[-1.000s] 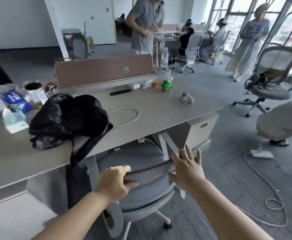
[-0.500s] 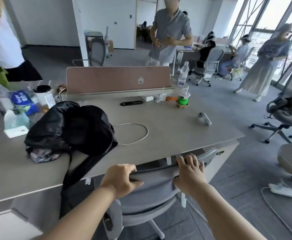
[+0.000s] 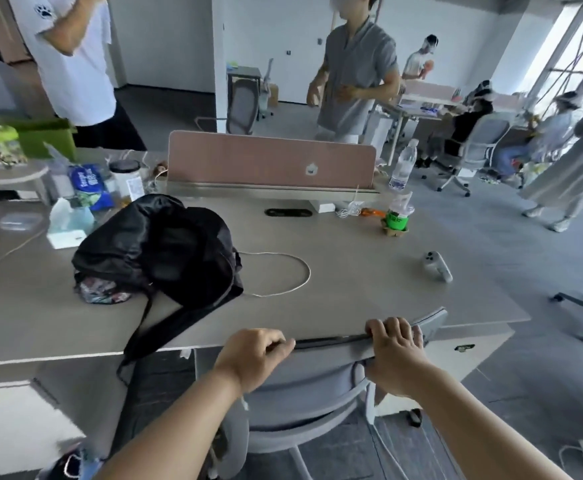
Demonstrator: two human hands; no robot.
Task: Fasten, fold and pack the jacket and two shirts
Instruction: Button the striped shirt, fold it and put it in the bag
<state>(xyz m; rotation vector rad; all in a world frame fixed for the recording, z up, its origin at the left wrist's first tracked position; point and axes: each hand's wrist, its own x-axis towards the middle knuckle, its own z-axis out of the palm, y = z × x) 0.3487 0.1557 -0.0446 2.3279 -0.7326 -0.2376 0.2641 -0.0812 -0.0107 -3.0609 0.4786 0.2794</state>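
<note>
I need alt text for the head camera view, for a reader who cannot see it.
Both bare hands, left hand and right hand, grip the top edge of a grey office chair backrest pushed against a grey desk. A crumpled black bag lies on the desk beside a looped white cable.

A glossy black bag [image 3: 158,247] lies on the grey bench [image 3: 352,271]. Under it, perhaps floral-patterned cloth [image 3: 101,293]. The divider [image 3: 269,161] is dusty pink

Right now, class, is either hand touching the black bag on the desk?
No: both the left hand and right hand grip the chair back, apart from the black bag.
</note>
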